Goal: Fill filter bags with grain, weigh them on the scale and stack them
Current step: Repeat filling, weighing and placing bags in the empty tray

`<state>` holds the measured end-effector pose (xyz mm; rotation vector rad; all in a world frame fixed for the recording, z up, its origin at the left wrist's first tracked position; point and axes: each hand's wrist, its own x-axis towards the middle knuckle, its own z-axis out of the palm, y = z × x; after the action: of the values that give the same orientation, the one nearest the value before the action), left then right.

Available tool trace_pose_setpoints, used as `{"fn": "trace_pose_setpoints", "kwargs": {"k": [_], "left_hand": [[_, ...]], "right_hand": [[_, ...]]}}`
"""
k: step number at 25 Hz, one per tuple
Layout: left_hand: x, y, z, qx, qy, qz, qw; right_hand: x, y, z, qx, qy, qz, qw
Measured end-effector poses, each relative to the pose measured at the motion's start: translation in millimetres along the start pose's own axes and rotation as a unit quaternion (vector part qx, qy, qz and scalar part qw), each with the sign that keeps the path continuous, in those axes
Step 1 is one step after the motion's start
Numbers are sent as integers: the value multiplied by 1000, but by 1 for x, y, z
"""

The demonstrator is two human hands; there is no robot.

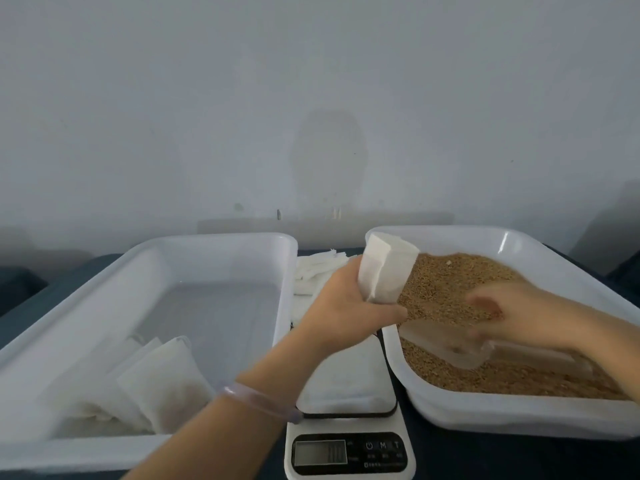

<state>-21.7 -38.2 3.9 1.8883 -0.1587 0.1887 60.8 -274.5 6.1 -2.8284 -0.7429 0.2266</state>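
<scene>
My left hand point(346, 306) grips a white filter bag point(384, 268) by its lower part and holds it upright, mouth open, over the left rim of the grain tray point(519, 417). Brown grain point(446, 289) fills that tray. My right hand point(512, 313), blurred by motion, is down in the grain and holds a clear plastic scoop point(460, 348). The white scale point(349, 452) sits between the two trays at the front, with its pan bare. Filled filter bags point(162, 386) lean in the near corner of the left tray point(221, 244).
A pile of flat unused filter bags point(315, 271) lies behind the scale, between the trays. Both trays stand on a dark table against a pale wall. A bracelet point(259, 400) circles my left wrist.
</scene>
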Motion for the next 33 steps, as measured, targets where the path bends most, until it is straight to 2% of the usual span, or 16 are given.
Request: {"fn": "trace_pose_setpoints", "kwargs": {"k": [1,3,5,7,9,12,15,17,20,23,27,31,33], "left_hand": [[-2,3,-6,-1,-23,1,1000],[-6,8,-14,-4,-84,4,996],[-8,11,-20,-9,-115,10,993],[-10,10,-26,-13,-124,-10,992],[-11,5,-32,18,-155,-26,987],[-10,-4,-39,80,-180,-33,980],[-9,-16,-49,198,-108,-29,974],[-10,-21,-54,260,-74,-26,962],[-11,-22,-53,351,-94,12,931],[-10,-27,-51,395,-109,13,912],[-14,-40,-45,456,-87,36,885],[-10,-46,-43,522,-110,17,845],[-7,-46,-43,515,-102,3,851]], "right_hand": [[-1,-19,-8,114,28,-46,992],[-7,-62,-19,339,6,-162,927],[-5,-87,-13,398,9,-206,894],[1,-99,-4,408,82,-173,893],[6,-101,4,413,100,-159,891],[9,-105,16,387,98,-172,901],[14,-111,28,312,121,-167,928],[16,-115,37,235,94,-162,954],[18,-119,42,183,48,-161,969],[23,-123,43,99,31,-164,981],[27,-132,46,-35,-17,-179,983],[37,-135,50,-69,-1,-159,985],[40,-133,50,-45,-7,-151,987]]}}
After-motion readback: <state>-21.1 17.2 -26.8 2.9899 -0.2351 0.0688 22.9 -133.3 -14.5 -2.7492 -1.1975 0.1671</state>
